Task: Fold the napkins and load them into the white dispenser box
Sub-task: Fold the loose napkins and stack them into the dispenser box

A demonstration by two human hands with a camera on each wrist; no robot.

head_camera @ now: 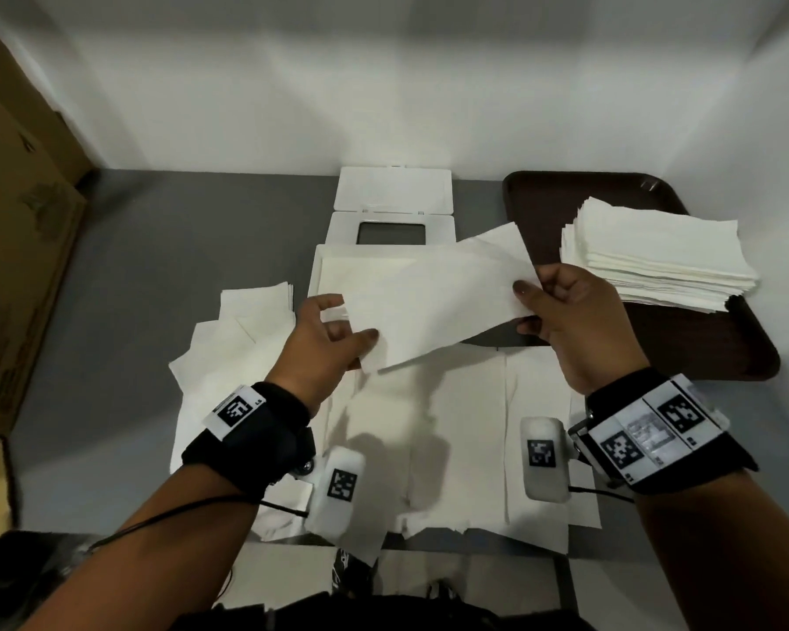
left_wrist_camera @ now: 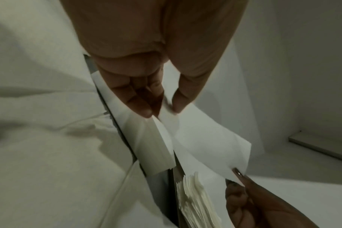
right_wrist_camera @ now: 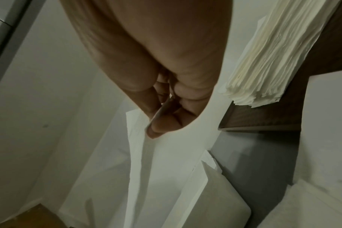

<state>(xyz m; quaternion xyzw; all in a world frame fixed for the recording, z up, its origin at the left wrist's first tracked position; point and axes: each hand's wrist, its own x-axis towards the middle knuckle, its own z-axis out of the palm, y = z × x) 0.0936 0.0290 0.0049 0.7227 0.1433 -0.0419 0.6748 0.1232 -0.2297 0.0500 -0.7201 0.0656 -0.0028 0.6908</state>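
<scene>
**Both hands hold one napkin over the white dispenser box**

Your left hand (head_camera: 324,343) pinches the near-left end of a white, long, folded paper napkin (head_camera: 433,298), thumb on top, fingers curled under. Your right hand (head_camera: 570,311) pinches its far-right end between thumb and fingers. The napkin is stretched between your two hands, off the counter (head_camera: 124,275), slanting up toward the right.

Landmark: the white rectangular plastic dispenser box (head_camera: 329,266). The held napkin hangs right over the box and hides most of its opening; its left wall and far-left corner show. White paper shows inside the box; how full it is, can't tell. Behind the box lies its white lid panel with a dark rectangular slot (head_camera: 390,233), and the flip cover (head_camera: 392,189) behind that is open.

Right of the box: a dark brown plastic tray (head_camera: 743,339) carrying a thick stack of flat white napkins (head_camera: 657,252). Left of the box: a few loose white napkins (head_camera: 242,321) on the grey counter. In front of the box, under your hands: more unfolded white napkin sheets (head_camera: 465,430) spread flat, overlapping.

Far left of the box: a brown cardboard carton (head_camera: 14,248) standing at the counter edge.

In the left wrist view, thumb and fingers (left_wrist_camera: 139,106) close on the napkin's corner.
</scene>
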